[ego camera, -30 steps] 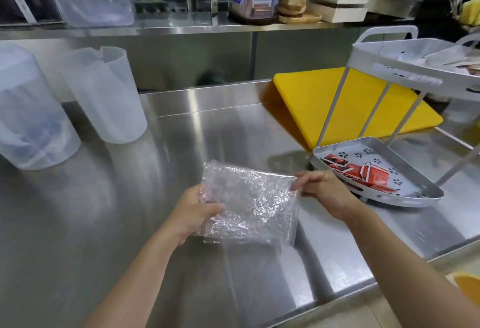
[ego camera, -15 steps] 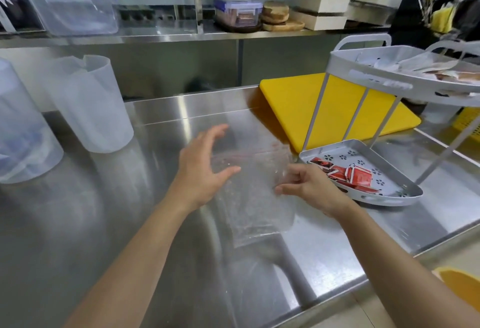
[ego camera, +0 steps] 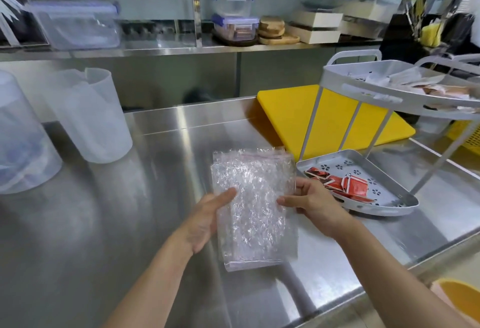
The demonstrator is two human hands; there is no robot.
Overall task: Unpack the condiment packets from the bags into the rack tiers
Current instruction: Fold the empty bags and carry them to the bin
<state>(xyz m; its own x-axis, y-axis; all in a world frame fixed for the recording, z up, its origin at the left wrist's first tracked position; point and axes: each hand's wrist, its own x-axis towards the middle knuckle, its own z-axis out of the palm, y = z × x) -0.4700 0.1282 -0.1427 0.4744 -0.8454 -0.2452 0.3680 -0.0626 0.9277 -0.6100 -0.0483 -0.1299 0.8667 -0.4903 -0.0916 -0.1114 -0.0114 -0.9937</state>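
A crinkled clear zip bag (ego camera: 253,208), apparently empty, stands upright above the steel counter between my hands. My left hand (ego camera: 207,219) presses flat against its left side with the fingers extended. My right hand (ego camera: 309,204) pinches its right edge. Just right of them sits the white two-tier rack. Its lower tier (ego camera: 384,205) holds several red condiment packets (ego camera: 345,184). Its upper tier (ego camera: 368,91) holds pale and brownish packets (ego camera: 426,88), partly hidden by the rim.
A yellow cutting board (ego camera: 291,112) lies behind the rack. Two translucent plastic jugs (ego camera: 93,117) stand at the left. The back shelf carries lidded containers (ego camera: 233,15) and wooden boards. The counter's front edge (ego camera: 389,275) runs close at the lower right, with an orange object below it.
The bag was held wide in both hands, then turned edge-on while my left hand let go. Now it is upright and my left hand lies flat against its side.
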